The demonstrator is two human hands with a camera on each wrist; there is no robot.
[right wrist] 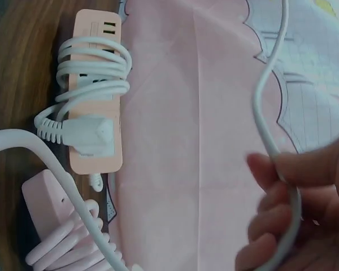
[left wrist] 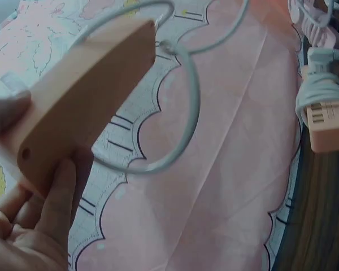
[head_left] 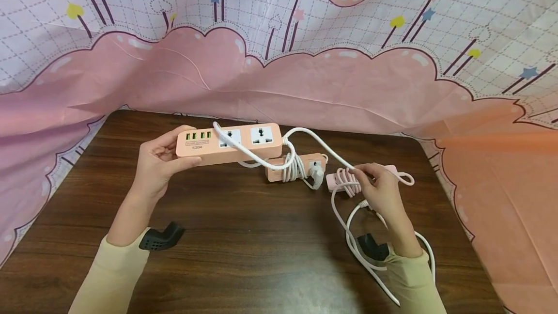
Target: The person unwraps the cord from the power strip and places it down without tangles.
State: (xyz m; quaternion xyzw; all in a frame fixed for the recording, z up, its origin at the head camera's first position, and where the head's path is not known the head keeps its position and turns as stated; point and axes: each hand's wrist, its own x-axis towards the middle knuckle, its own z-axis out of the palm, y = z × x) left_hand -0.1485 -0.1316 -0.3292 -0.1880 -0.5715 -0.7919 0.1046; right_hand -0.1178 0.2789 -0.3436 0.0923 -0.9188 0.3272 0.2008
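Note:
A peach power strip (head_left: pixel 209 156) is held up above the table, its sockets and USB ports facing me. My left hand (head_left: pixel 154 159) grips its left end, thumb along the lower edge; the left wrist view shows fingers of the hand (left wrist: pixel 42 231) against the strip's body (left wrist: pixel 90 96). From the strip's right end comes a white cord (head_left: pixel 326 145), and one loop of it passes across the front and behind the strip. With thumb and fingers my right hand (head_left: pixel 383 193) pinches this cord, which the right wrist view shows running through the hand (right wrist: pixel 316 197).
Behind, on the dark wooden table (head_left: pixel 226 256), lies another peach power strip (head_left: pixel 274 174) with its white cord wound round it and plug seated in a socket. A pink strip (head_left: pixel 332 183) with wound cord sits beside it. Loose white cord (head_left: pixel 429 251) curves around my right forearm.

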